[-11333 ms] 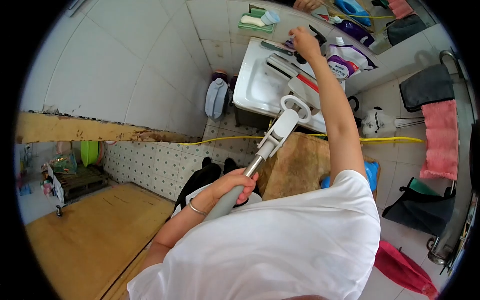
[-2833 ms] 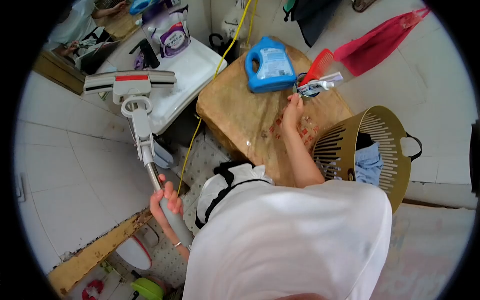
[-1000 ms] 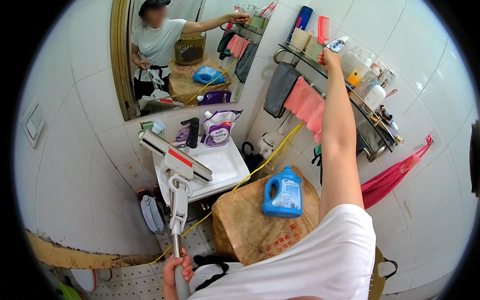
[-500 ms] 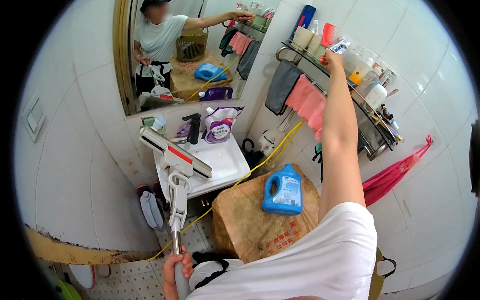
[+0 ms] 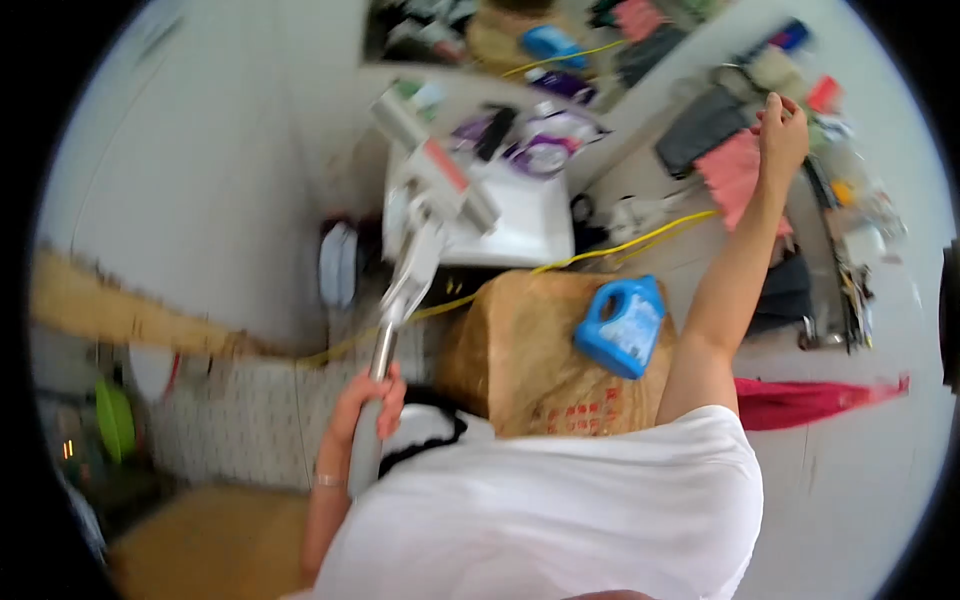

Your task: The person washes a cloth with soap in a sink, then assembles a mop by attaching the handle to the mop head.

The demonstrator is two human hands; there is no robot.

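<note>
My left hand (image 5: 368,400) is wrapped round the grey grip of a mop (image 5: 408,270), whose white head with a red strip hangs over the front left of the white sink (image 5: 520,215). My right hand (image 5: 783,130) is raised at the upper right, in front of the wall shelf, with its fingers partly curled and apart and nothing visible in them. Close beside it are a pink towel (image 5: 735,175), a grey cloth (image 5: 700,130) and a red comb (image 5: 825,94) on the shelf. The picture is blurred.
A blue detergent bottle (image 5: 625,328) stands on a brown covered surface (image 5: 520,370). A purple and white pouch (image 5: 550,145) and a black faucet (image 5: 495,132) are at the sink. A yellow cord (image 5: 625,245) crosses behind. A red cloth (image 5: 815,403) hangs at right.
The view has swung, shifting the sink and shelf rightward. My right hand has come away from the toothpaste tube and comb, which stay at the shelf. My left hand still holds the mop.
</note>
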